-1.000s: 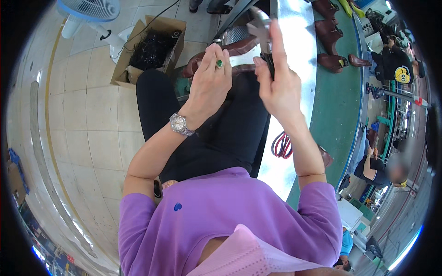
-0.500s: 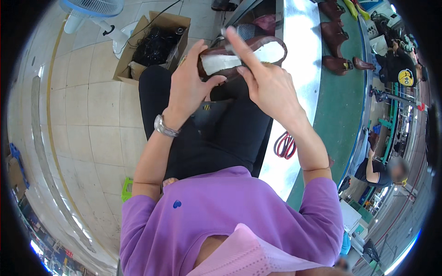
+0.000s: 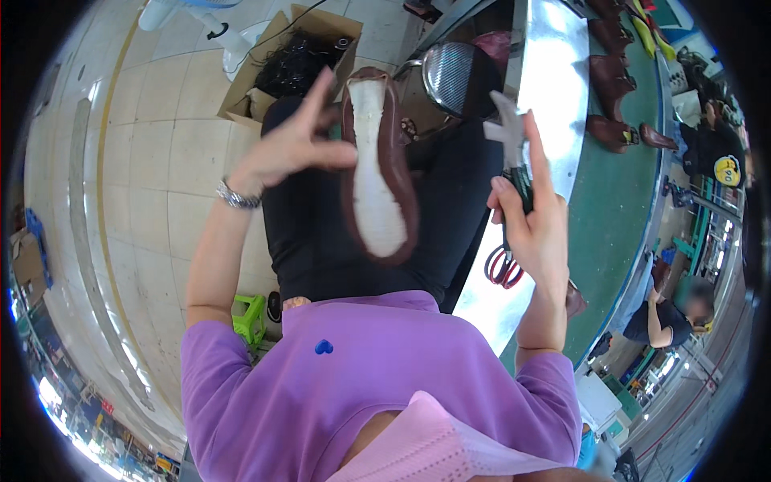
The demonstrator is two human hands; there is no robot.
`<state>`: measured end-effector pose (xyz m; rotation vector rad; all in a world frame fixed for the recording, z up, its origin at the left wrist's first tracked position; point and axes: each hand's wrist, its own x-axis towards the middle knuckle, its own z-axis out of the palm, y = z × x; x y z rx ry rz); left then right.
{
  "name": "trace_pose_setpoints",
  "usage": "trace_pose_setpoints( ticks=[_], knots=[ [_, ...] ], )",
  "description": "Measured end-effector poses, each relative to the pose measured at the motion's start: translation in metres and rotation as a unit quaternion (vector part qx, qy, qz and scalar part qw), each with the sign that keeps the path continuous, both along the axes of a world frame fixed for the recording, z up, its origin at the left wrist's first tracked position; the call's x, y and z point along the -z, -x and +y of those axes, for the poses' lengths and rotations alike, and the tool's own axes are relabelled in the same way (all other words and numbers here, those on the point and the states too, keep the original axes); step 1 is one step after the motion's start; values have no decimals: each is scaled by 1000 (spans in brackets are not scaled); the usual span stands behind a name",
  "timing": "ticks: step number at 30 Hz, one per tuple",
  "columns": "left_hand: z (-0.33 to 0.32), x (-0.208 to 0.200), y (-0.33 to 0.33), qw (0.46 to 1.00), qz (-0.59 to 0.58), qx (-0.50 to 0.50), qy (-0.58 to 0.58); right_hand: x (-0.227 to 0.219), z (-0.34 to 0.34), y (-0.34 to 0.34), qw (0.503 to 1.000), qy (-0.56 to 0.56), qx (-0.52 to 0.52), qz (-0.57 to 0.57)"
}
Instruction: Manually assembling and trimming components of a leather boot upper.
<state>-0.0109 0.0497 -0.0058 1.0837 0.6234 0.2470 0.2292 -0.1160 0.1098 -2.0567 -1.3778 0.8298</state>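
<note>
A brown shoe, its white underside facing up and its lower end slightly blurred, stands lengthwise above my lap. My left hand is beside its left edge with fingers spread. The thumb reaches the shoe's side, though whether it touches cannot be told. In my right hand is a pair of lasting pincers, metal jaws upward and dark handles within the closed fingers. That hand is to the right of the shoe, over the metal bench edge, with the index finger stretched along the tool.
Scissors with red and black handles lie on the bench. Several brown shoe uppers stand on the green conveyor. A round metal mesh piece is beyond my knees. Far left are a cardboard box with black strands and a fan.
The shoe has swung from lying crosswise to lengthwise. My left hand has moved left, fingers spreading. My right hand, with the pincers, has drawn away to the right and nearer me.
</note>
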Motion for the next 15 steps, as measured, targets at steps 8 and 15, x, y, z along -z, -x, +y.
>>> trace_pose_setpoints(
  ticks=[8, 15],
  knots=[
    [-22, -9, -5, 991, 39, -4, 130, 52, 63, 35, 920, -27, -325, -217],
    [-32, -21, -18, 988, 36, -8, 147, 40, 31, 19, 988, -141, -28, 50]
  ],
)
